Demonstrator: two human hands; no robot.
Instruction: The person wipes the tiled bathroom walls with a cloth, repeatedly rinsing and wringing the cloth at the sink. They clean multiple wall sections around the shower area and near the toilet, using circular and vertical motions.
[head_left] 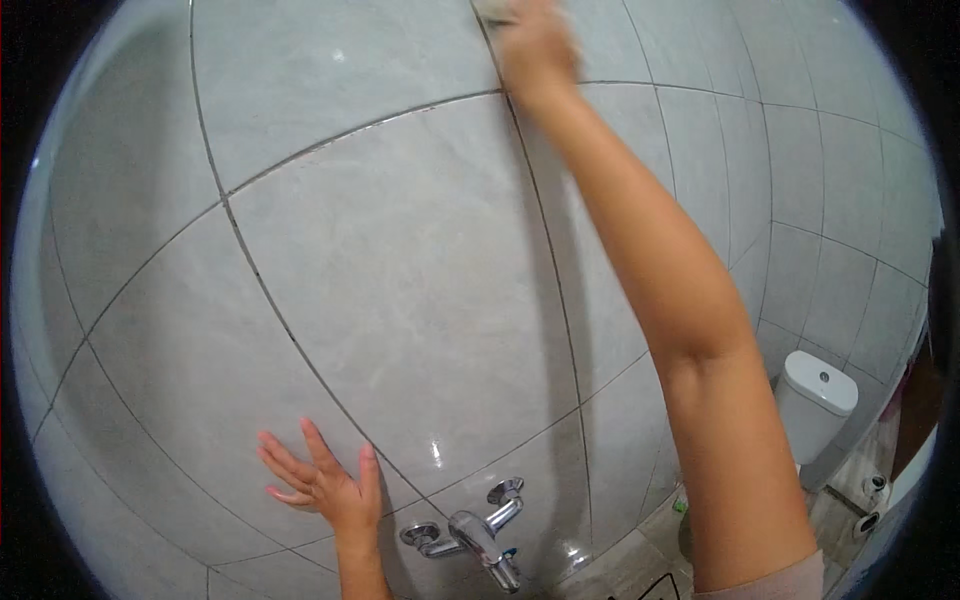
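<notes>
There's my short right sleeve (768, 582), dusty pink, its hem (760, 563) sitting above the elbow (700, 362); right forearm (640, 215) bare, left hand (338, 492) bare too, fingers (320, 449) slim!

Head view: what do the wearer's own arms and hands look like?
The left hand and right hand are gloveless, with no watch or bracelet showing. The right arm is bare up to a plain, pale pinkish-grey sleeve; no left sleeve shows.
</notes>
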